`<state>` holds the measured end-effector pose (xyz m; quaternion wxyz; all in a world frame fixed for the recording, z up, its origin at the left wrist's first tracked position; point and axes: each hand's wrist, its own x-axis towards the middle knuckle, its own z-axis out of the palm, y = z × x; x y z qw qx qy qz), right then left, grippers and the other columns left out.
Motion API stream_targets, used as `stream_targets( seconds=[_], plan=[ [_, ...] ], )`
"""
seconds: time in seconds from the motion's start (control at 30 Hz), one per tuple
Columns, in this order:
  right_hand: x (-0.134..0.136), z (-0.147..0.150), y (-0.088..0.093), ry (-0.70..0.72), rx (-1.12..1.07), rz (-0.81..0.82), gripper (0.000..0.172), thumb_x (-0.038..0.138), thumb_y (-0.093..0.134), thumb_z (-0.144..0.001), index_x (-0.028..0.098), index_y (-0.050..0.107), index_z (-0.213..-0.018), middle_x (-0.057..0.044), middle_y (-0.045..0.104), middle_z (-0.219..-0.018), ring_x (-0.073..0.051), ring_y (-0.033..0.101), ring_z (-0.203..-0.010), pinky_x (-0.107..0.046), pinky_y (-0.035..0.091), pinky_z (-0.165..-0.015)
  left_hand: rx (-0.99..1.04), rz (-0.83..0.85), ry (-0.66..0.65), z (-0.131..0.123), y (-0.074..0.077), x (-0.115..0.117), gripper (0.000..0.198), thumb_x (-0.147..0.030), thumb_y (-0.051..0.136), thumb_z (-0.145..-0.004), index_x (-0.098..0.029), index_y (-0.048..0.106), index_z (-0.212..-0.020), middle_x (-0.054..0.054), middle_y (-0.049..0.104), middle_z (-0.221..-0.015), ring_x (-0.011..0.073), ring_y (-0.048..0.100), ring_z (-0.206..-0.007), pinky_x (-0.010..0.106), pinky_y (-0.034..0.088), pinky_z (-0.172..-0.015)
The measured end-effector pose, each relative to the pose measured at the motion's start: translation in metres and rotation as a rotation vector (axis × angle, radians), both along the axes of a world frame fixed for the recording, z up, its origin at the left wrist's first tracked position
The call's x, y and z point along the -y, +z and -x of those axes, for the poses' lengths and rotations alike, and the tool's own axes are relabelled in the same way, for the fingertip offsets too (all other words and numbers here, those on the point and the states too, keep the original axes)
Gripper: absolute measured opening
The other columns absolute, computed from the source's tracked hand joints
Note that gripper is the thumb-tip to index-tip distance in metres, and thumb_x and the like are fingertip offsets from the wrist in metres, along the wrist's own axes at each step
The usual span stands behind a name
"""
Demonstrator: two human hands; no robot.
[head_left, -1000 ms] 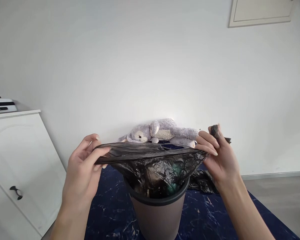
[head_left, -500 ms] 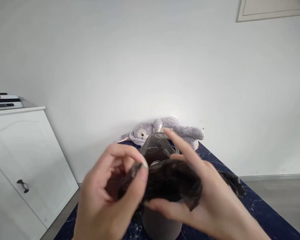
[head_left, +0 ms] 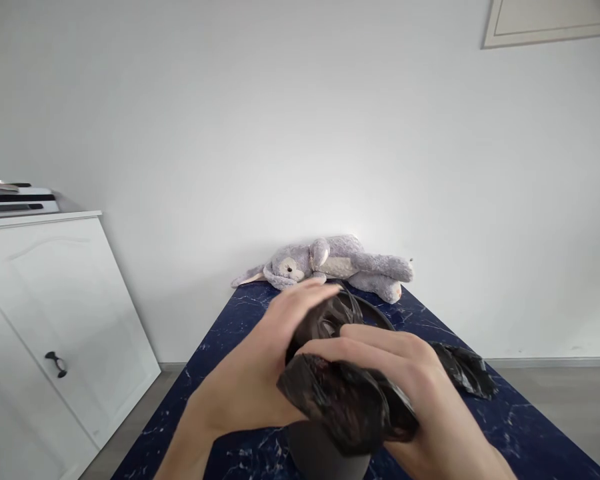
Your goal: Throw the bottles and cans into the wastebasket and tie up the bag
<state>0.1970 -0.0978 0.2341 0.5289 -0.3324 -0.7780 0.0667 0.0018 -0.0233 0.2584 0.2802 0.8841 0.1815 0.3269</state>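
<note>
Black bag: bunched [head_left: 333, 400] between the two hands, over the bin [head_left: 325, 453] – near middle of the table [head_left: 510, 427].
Right hand: [head_left: 400, 373] clamped on the bag, fingers bent across its gathered plastic from the right.
Left hand: [head_left: 280, 333] against the bag's left side, fingers extended toward the far side – cannot tell whether it grips.
Bin: upright on the blue marbled tabletop, mostly covered by bag and hands; part of the dark rim shows at far right.
Plush toy: [head_left: 347, 247] lying on its side, far end, near the wall.
Crumpled black plastic: [head_left: 465, 370] right side of tabletop.
</note>
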Motion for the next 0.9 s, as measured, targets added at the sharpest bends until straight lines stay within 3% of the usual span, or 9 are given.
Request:
stream_targets(
  seconds=[0.07,0.17,0.33,0.43,0.57,0.67,0.77,0.83,0.9],
  plan=[
    [0.003,0.001,0.0,0.071,-0.015,0.043,0.038,0.011,0.061,-0.089,0.032,0.08,-0.114,0.0,0.076,-0.09,-0.018,0.072,-0.077,-0.027,0.055,-0.069,-0.025,-0.024,-0.078,-0.006,0.0,-0.002,0.048,-0.035,0.073,-0.093,-0.03,0.071,-0.141,0.008,0.068,-0.146,0.0392,0.051,-0.149,0.056,0.038,-0.128],
    [0.004,-0.001,0.0,0.04,-0.082,0.116,0.037,0.02,0.063,-0.095,0.034,0.076,-0.126,-0.003,0.078,-0.105,-0.023,0.074,-0.093,-0.031,0.059,-0.083,-0.031,0.018,-0.073,-0.012,-0.002,-0.001,0.03,-0.027,0.062,-0.098,-0.028,0.081,-0.121,0.007,0.079,-0.122,0.0362,0.065,-0.134,0.053,0.047,-0.121],
    [-0.002,-0.009,-0.002,-0.174,-0.515,0.143,0.027,0.049,0.058,-0.107,0.031,0.078,-0.106,0.0,0.054,-0.069,-0.018,0.058,-0.066,-0.028,0.054,-0.062,0.148,0.168,0.222,-0.011,-0.01,-0.007,0.029,-0.038,0.056,-0.104,-0.024,0.081,-0.109,0.007,0.081,-0.103,0.0376,0.066,-0.126,0.051,0.055,-0.11],
    [-0.006,-0.016,-0.003,-0.028,-0.822,0.123,0.038,0.053,0.055,-0.108,0.028,0.067,-0.083,0.003,0.034,-0.067,-0.014,0.036,-0.056,-0.026,0.041,-0.049,0.384,0.303,0.366,-0.015,-0.015,-0.01,0.038,-0.052,0.056,-0.106,-0.027,0.077,-0.125,0.006,0.078,-0.124,0.0351,0.061,-0.137,0.046,0.05,-0.116],
    [-0.01,-0.028,0.002,0.183,-1.005,0.206,0.04,0.055,0.057,-0.107,0.026,0.057,-0.079,0.005,0.025,-0.07,-0.014,0.026,-0.056,-0.026,0.044,-0.052,0.652,0.512,0.222,-0.024,-0.015,-0.011,0.046,-0.06,0.057,-0.105,-0.025,0.073,-0.131,0.007,0.074,-0.136,0.032,0.059,-0.142,0.042,0.048,-0.119],
    [-0.014,-0.035,0.007,0.236,-1.045,0.256,0.036,0.058,0.06,-0.105,0.028,0.058,-0.086,0.006,0.021,-0.07,-0.014,0.023,-0.056,-0.029,0.052,-0.061,0.798,0.644,0.057,-0.027,-0.011,-0.012,0.033,-0.051,0.061,-0.106,-0.021,0.073,-0.114,0.003,0.076,-0.088,0.024,0.076,-0.1,0.041,0.057,-0.108],
    [-0.016,-0.036,0.01,0.253,-1.021,0.249,0.035,0.06,0.06,-0.104,0.029,0.056,-0.089,0.007,0.02,-0.07,-0.014,0.022,-0.054,-0.028,0.052,-0.058,0.853,0.724,-0.064,-0.028,-0.005,-0.01,0.028,-0.041,0.062,-0.107,-0.02,0.065,-0.089,-0.009,0.035,-0.056,0.0079,0.047,-0.047,0.029,0.063,-0.078],
    [-0.015,-0.032,0.01,0.251,-0.976,0.244,0.035,0.06,0.058,-0.105,0.029,0.057,-0.089,0.007,0.022,-0.07,-0.013,0.021,-0.052,-0.025,0.045,-0.049,0.832,0.7,-0.076,-0.028,-0.003,-0.006,0.032,-0.039,0.063,-0.106,-0.02,0.059,-0.081,-0.01,0.024,-0.06,0.0054,0.026,-0.044,0.021,0.052,-0.055],
    [-0.012,-0.026,0.009,0.236,-0.928,0.241,0.037,0.06,0.055,-0.106,0.029,0.058,-0.086,0.006,0.024,-0.068,-0.012,0.021,-0.049,-0.023,0.038,-0.041,0.737,0.568,0.007,-0.029,-0.004,-0.001,0.036,-0.043,0.06,-0.105,-0.021,0.057,-0.077,-0.008,0.026,-0.063,0.0072,0.023,-0.047,0.02,0.042,-0.047]
  ],
)
